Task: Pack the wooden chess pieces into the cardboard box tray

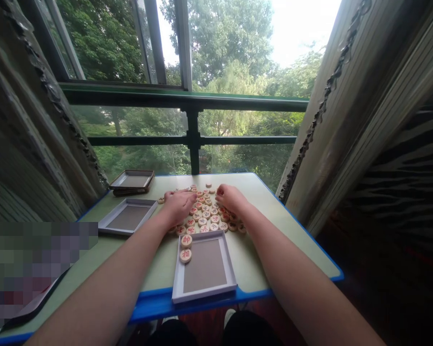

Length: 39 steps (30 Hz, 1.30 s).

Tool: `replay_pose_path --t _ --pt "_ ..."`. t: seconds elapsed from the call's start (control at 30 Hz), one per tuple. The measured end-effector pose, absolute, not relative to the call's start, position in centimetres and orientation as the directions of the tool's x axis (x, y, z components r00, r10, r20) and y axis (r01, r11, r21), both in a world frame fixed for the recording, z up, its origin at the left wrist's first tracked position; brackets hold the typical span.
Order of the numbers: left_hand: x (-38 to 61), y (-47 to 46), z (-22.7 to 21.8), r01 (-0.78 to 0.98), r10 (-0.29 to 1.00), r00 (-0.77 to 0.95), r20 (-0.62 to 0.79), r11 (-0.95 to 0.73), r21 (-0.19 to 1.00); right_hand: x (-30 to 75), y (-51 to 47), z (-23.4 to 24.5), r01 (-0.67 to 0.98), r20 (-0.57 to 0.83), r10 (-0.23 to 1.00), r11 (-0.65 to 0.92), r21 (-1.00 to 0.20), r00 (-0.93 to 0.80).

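Evidently by a window, a pale green table (pixel 290 235) with a blue edge stands between two long curtains, the left one (pixel 43 125) and the right one (pixel 332 120) hanging in folds with dark, ruffled trim. Beyond the table run a dark green railing (pixel 238 102) and leafy trees (pixel 223 43).

At the near edge sits a shallow, white-walled tray (pixel 205 266) with a grey-brown floor; two round pieces (pixel 185 255) lie in its far left corner. On the left is a similar open tray (pixel 128 218), its floor bare, and farther back lies a brown-rimmed tray (pixel 133 179).

Just beyond the near tray, mid-table, spreads a crowd of pieces (pixel 204 221): thick, pale, wood-like discs marked with red or dark characters. The left hand (pixel 180 205) rests over their left side, fingers slightly bent; the right hand (pixel 231 197) curls at their far right. Whether either grips a piece cannot be told.
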<state>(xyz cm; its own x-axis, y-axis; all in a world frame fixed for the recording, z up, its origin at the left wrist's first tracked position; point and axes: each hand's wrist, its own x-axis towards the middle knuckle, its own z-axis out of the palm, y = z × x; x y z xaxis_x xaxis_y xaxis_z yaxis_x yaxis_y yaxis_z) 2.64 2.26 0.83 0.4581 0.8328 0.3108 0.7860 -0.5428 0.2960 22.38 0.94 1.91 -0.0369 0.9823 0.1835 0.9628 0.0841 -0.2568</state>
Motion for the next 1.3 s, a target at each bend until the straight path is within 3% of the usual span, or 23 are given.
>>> replay_pose_path --t 0.2,0.47,0.73,0.93,1.3 --pt "2.6 2.0 1.5 0.802 0.841 0.437 0.319 -0.525 0.287 21.7 0.5 2.2 0.948 0.214 0.97 0.169 -0.27 -0.112" --pt "2.6 1.8 1.9 0.819 0.824 0.465 0.323 -0.539 0.196 22.3 1.0 2.0 0.948 0.202 0.975 0.149 -0.28 -0.094" --pt "2.5 1.8 2.0 0.845 0.842 0.428 0.328 -0.502 0.187 22.6 1.4 1.7 0.949 0.197 0.976 0.146 -0.278 -0.093" --pt "2.6 1.8 2.0 0.852 0.849 0.418 0.324 -0.49 0.185 22.9 1.5 1.4 0.966 0.217 0.961 0.209 -0.152 -0.174" --pt "2.6 1.6 2.1 0.851 0.844 0.431 0.319 -0.498 0.167 23.3 2.0 1.3 0.981 0.184 0.982 0.082 -0.175 -0.049"
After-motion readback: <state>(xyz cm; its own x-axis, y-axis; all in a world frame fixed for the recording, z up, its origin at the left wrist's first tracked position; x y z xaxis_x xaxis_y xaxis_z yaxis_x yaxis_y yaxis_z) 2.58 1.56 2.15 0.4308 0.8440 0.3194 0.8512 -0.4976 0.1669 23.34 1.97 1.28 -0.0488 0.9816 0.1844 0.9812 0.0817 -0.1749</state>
